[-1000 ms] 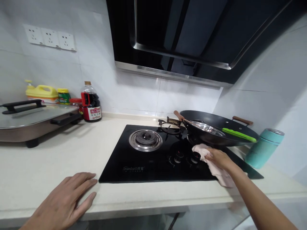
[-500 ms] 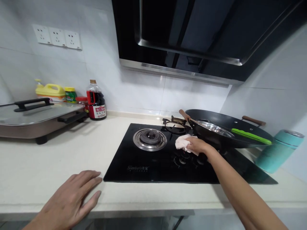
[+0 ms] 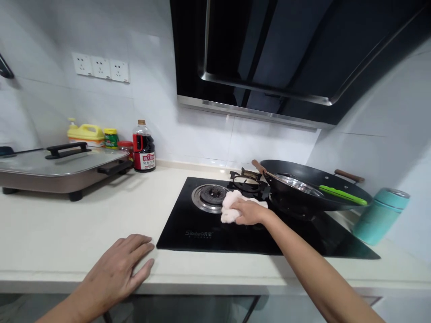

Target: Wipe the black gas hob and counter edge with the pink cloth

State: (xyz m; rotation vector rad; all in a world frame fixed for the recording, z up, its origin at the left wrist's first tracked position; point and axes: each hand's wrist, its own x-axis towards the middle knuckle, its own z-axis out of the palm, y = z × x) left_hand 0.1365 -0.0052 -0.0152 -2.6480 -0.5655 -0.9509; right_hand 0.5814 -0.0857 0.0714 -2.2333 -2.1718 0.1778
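Observation:
My right hand [image 3: 249, 212] presses a pale pink cloth [image 3: 230, 208] onto the black glass gas stove [image 3: 198, 242], just right of the left burner [image 3: 211, 198]. Its fingers are closed over the cloth and partly hidden by it. My left hand [image 3: 123, 264] lies on the cream countertop [image 3: 101, 229] with its fingers stretched out, beside the stove's front left corner. It holds nothing. A loose black pan support [image 3: 246, 183] sits at the back of the stove, behind the cloth.
A black wok [image 3: 286, 193] with a metal lid or bowl [image 3: 299, 185] and a green-handled utensil [image 3: 341, 195] rests on the right burner. Nearby stand a teal tumbler [image 3: 382, 215], a soy sauce bottle [image 3: 144, 148] and a lidded electric pan [image 3: 60, 172]. A range hood [image 3: 256, 54] hangs above.
My right hand has wiped leftward across the stove with the cloth, from near the wok to beside the left burner. My left hand stays on the countertop. The view has shifted slightly.

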